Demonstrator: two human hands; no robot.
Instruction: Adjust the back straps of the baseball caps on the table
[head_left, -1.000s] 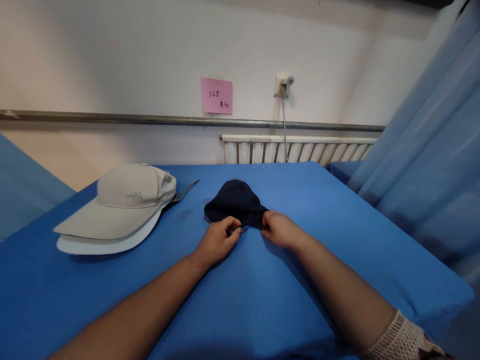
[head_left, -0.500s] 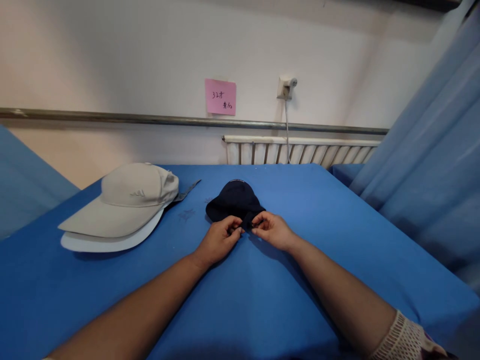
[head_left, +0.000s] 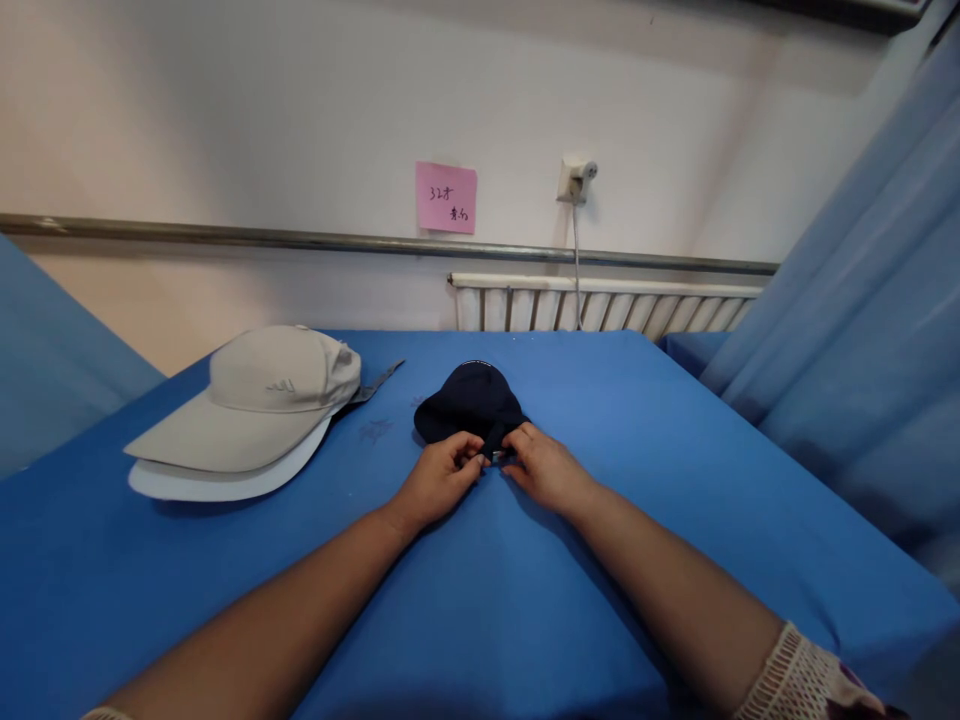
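Note:
A dark navy cap (head_left: 469, 402) rests on the blue-covered table with its strap end toward me. My left hand (head_left: 442, 475) pinches the cap's back strap (head_left: 491, 442) between thumb and fingers. On the strap's other side, my right hand (head_left: 544, 465) is closed on the strap by its buckle, a small shiny bit of which shows between the hands. The fingertips partly hide the strap and the cap's near edge.
Left on the blue table cover (head_left: 637, 400) lies a light beige cap (head_left: 270, 375) stacked over a white brim (head_left: 232, 482), a grey strap (head_left: 379, 382) trailing right. Behind stand a radiator (head_left: 555, 305), a metal rail (head_left: 322, 240) and a plugged socket (head_left: 576, 182). Blue curtains (head_left: 847, 330) hang at the sides.
My right hand has shifted its fingers at the strap and turned a little, knuckles now more toward me. My left hand keeps its pinch. The view has moved slightly.

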